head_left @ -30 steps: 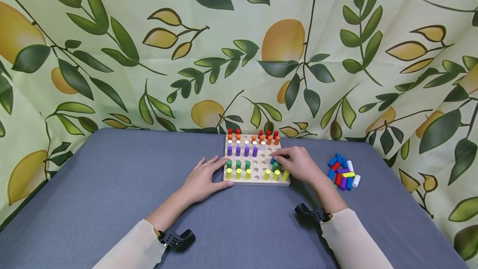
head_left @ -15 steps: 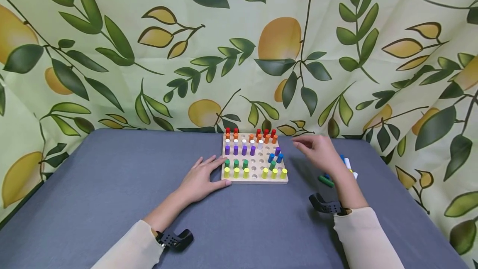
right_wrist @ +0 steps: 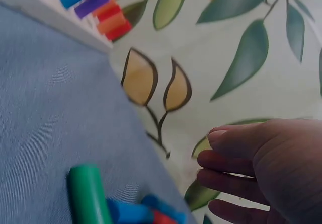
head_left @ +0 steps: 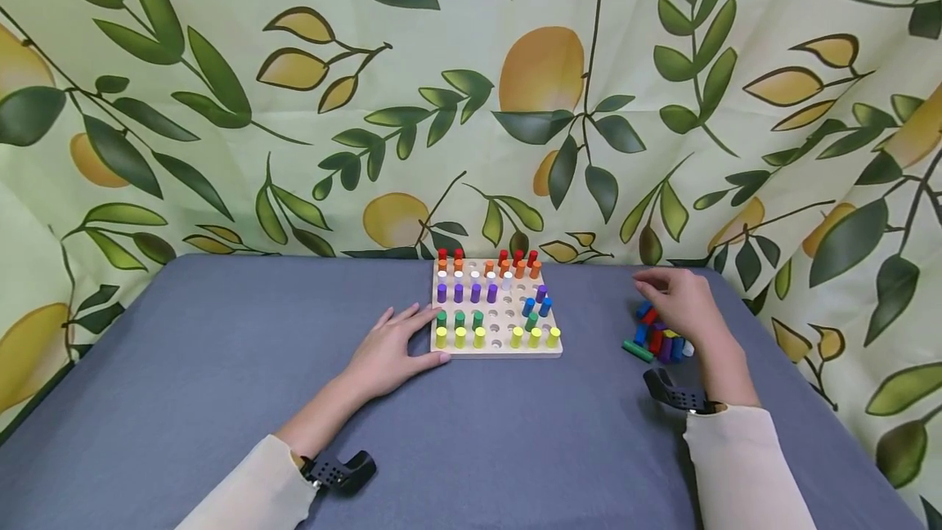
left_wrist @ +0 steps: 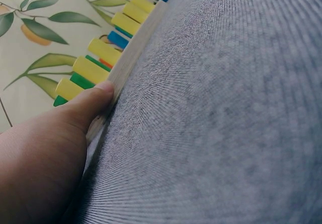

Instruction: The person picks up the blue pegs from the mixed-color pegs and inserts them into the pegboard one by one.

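Observation:
A wooden pegboard (head_left: pixel 508 307) stands mid-table with rows of red, orange, white, purple, blue, green and yellow pegs and several bare holes. My left hand (head_left: pixel 415 335) lies flat beside the board's near-left corner. Its thumb (left_wrist: pixel 95 95) presses against the board's front edge (left_wrist: pixel 133 50), below the yellow pegs (left_wrist: pixel 93 68). My right hand (head_left: pixel 655 293) hovers over a pile of loose pegs (head_left: pixel 661 340) to the right of the board. Its fingers (right_wrist: pixel 226 158) are relaxed and hold nothing. A green peg (right_wrist: pixel 88 194) lies at the pile's near-left side.
The grey tablecloth (head_left: pixel 221 350) covers the table. A leaf-and-lemon curtain (head_left: pixel 294 105) hangs close behind the board and around the table's right edge. A black wrist-camera mount (head_left: pixel 338 471) sits on each forearm.
My right hand has left the pegboard, where it stood at a blue peg, and moved right to the pile of loose pegs. The left hand has stayed in place.

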The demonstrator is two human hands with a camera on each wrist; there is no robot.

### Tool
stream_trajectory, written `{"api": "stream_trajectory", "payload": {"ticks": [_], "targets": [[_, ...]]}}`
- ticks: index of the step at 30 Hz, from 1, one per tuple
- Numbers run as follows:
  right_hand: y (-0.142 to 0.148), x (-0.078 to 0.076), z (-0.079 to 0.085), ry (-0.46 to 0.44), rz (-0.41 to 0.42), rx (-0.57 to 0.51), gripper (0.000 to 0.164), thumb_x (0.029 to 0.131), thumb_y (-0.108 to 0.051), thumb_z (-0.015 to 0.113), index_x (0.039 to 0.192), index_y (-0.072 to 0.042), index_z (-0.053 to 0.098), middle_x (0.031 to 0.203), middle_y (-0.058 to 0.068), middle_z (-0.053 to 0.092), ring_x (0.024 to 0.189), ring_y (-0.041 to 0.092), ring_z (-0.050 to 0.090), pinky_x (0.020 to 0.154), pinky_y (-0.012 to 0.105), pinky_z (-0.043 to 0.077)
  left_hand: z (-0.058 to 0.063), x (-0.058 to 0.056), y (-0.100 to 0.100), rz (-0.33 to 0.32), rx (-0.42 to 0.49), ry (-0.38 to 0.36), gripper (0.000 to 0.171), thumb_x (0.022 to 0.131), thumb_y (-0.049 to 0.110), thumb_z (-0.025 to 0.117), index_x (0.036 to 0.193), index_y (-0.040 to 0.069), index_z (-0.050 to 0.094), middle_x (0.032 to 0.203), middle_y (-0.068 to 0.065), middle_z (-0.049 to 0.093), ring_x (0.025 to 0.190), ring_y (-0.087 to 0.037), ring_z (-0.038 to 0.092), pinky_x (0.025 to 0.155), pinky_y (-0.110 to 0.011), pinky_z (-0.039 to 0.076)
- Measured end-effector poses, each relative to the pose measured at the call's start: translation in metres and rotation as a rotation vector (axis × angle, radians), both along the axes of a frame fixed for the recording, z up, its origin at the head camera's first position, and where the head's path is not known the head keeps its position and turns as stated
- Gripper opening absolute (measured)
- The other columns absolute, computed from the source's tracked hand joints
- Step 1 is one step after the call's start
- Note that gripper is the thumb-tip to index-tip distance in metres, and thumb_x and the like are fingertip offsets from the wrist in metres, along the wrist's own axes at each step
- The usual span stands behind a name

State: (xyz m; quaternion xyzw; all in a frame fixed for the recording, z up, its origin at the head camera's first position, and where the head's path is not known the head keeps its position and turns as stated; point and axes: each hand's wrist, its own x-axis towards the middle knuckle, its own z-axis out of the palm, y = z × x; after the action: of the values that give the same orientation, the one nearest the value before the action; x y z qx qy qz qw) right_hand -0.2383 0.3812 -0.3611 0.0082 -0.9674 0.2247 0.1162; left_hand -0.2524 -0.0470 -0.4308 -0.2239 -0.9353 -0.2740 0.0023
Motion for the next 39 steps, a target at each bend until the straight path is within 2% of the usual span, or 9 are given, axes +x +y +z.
{"api": "stream_trajectory", "payload": {"ticks": [7, 15, 27, 34, 39], "targets": [[0.012, -0.002, -0.017, -0.027, -0.029, 0.011, 0.031, 0.099, -0.019, 0.064, 0.120, 0.001, 0.072, 0.121, 0.027, 0.071, 0.111, 0.045, 0.065, 0.085, 0.058, 0.057, 0.000, 0.000, -0.002, -0.005, -0.003, 0.019, 0.075, 0.087, 0.056, 0.073, 0.150, 0.021, 0.052, 0.154, -0.010, 0.052, 0.150, -0.032, 0.040, 0.128, -0.059, 0.018], [0.015, -0.004, -0.027, -0.046, -0.022, -0.006, 0.031, 0.094, -0.018, 0.069, 0.118, 0.002, 0.072, 0.117, 0.027, 0.072, 0.108, 0.044, 0.067, 0.088, 0.058, 0.056, 0.000, 0.000, -0.001, -0.007, -0.003, 0.015, 0.075, 0.087, 0.055, 0.073, 0.149, 0.021, 0.052, 0.154, -0.011, 0.052, 0.150, -0.032, 0.039, 0.128, -0.059, 0.018], [0.001, -0.012, -0.028, -0.072, 0.033, 0.008, 0.030, 0.089, -0.007, 0.073, 0.117, 0.004, 0.072, 0.116, 0.028, 0.072, 0.106, 0.043, 0.069, 0.090, 0.058, 0.056, -0.001, -0.002, -0.001, -0.001, -0.005, 0.013, 0.075, 0.087, 0.056, 0.073, 0.150, 0.021, 0.051, 0.153, -0.014, 0.052, 0.150, -0.033, 0.040, 0.128, -0.060, 0.018], [-0.005, -0.014, -0.031, -0.066, 0.054, -0.001, 0.030, 0.089, -0.008, 0.074, 0.118, 0.002, 0.072, 0.118, 0.026, 0.072, 0.107, 0.043, 0.070, 0.091, 0.058, 0.055, -0.002, -0.002, -0.001, -0.010, 0.014, 0.038, 0.075, 0.086, 0.055, 0.074, 0.149, 0.021, 0.052, 0.154, -0.009, 0.052, 0.149, -0.032, 0.041, 0.128, -0.058, 0.018], [-0.010, -0.016, -0.031, -0.099, 0.085, -0.031, 0.033, 0.089, -0.008, 0.075, 0.120, -0.001, 0.072, 0.122, 0.024, 0.071, 0.113, 0.042, 0.069, 0.096, 0.059, 0.054, -0.002, -0.001, -0.001, -0.007, 0.017, 0.035, 0.075, 0.086, 0.055, 0.074, 0.149, 0.021, 0.053, 0.153, -0.010, 0.053, 0.149, -0.032, 0.041, 0.128, -0.058, 0.018]]}}
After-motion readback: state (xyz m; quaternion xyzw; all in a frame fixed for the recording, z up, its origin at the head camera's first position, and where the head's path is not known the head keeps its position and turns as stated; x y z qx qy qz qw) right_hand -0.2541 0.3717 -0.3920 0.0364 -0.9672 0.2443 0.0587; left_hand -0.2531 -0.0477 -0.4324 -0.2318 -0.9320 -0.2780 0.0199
